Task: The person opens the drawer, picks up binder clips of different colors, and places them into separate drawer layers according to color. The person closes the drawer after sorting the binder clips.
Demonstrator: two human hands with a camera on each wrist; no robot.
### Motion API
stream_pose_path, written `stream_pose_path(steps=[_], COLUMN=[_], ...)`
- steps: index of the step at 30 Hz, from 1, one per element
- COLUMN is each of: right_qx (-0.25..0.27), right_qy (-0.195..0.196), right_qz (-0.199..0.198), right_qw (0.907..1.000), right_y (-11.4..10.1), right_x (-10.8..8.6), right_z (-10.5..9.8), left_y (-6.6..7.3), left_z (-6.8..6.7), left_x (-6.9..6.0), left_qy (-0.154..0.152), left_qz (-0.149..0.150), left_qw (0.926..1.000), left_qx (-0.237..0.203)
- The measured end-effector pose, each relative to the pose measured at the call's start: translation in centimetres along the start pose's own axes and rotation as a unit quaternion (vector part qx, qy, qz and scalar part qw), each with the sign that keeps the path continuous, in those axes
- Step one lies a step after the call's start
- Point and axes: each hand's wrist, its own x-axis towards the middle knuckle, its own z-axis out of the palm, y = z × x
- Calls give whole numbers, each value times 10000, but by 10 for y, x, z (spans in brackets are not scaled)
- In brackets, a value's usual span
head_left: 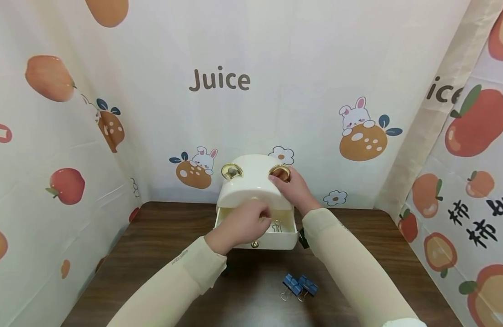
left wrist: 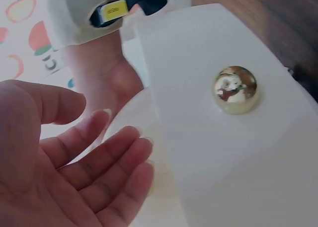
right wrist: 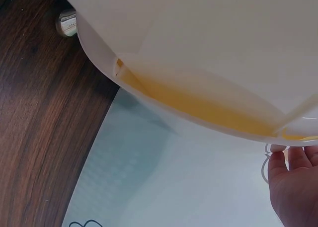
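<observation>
A white tabletop drawer box [head_left: 253, 179] with a rounded top and two gold rings stands against the curtain. Its drawer [head_left: 287, 240] is pulled out, and wire clip handles [head_left: 277, 226] show inside. My left hand [head_left: 245, 224] is over the drawer, partly hiding it; in the left wrist view its fingers are loosely bent with nothing in them, beside the white drawer front with its gold knob [left wrist: 236, 90]. My right hand [head_left: 297, 188] grips the box's upper right side by the gold ring [head_left: 280, 172]; in the right wrist view its fingertips [right wrist: 278, 158] touch the box's edge.
Two blue binder clips [head_left: 300, 285] lie on the dark wood table [head_left: 251, 299] in front of the box. A small black item [head_left: 303, 238] is partly hidden at the box's right side. Printed curtains [head_left: 251, 118] close off the back and both sides.
</observation>
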Motion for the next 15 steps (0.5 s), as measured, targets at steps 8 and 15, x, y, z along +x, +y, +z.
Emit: stream_pose_path(steps=[8,15], right_qx=[6,-10], right_qy=[-2,19], right_qz=[156,172], right_qw=[9999,9998], right_y=[2,3], right_x=[2,3], right_z=[1,1], left_y=[5,4], left_z=[-14,-11], left_x=[-20,-40], left_qy=[568,938], left_qz=[-109,-252], left_qw=[9956,9854], left_qx=[-740,-1397])
